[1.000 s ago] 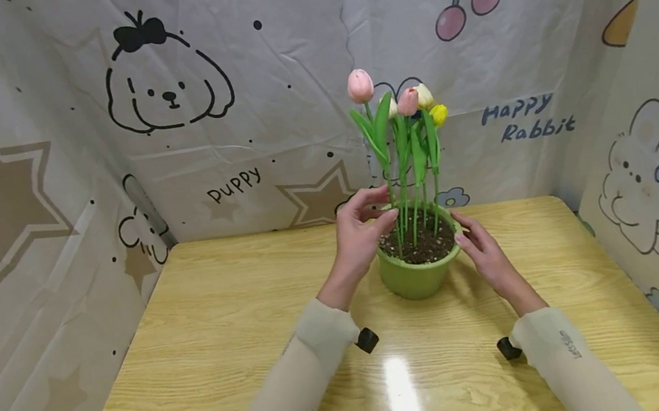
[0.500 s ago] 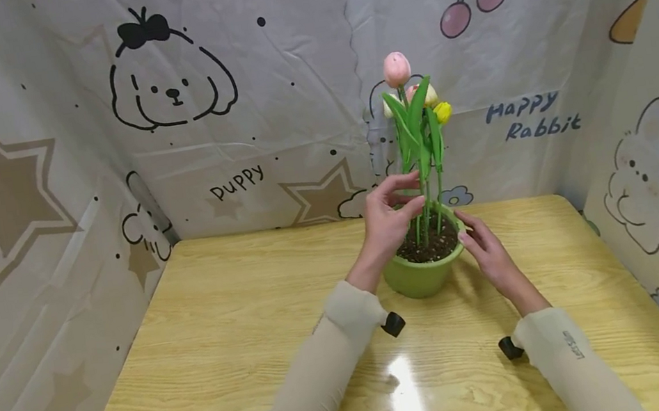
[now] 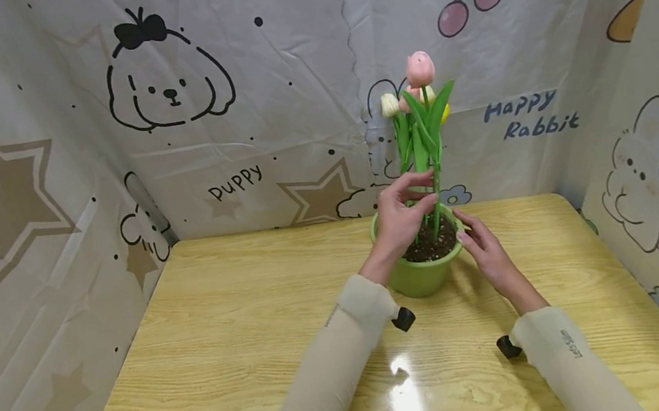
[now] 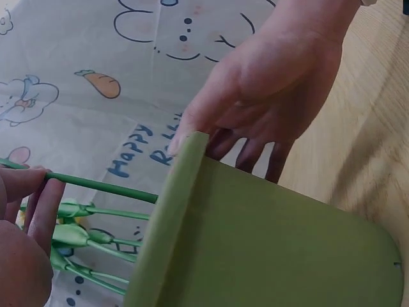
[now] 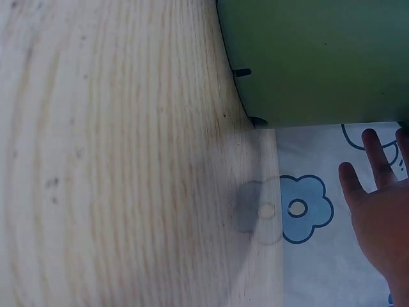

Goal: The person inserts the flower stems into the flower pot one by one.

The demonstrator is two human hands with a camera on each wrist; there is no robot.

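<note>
A green pot [image 3: 418, 276] of dark soil stands on the wooden table [image 3: 227, 332] and holds several artificial tulips. My left hand [image 3: 425, 188] pinches the green stem [image 4: 102, 187] of the tallest, pink tulip [image 3: 420, 68] just above the soil. That stem stands nearly upright at the pot's right side. My right hand [image 3: 466, 232] lies with straight fingers against the pot's right rim. In the left wrist view the pot's wall [image 4: 275, 243] fills the front, with the right hand [image 4: 281, 83] behind it. The right wrist view shows the pot's base [image 5: 319, 57] and my right fingers [image 5: 377, 211].
Printed cloth walls [image 3: 227, 107] close in the table at the back and on both sides. The pot stands near the back edge, right of centre. A blue flower print [image 5: 297, 208] lies on the cloth by the table's edge.
My left hand has moved to the right with the pink tulip's stem, from the pot's left side to its right. The right hand has stayed at the rim.
</note>
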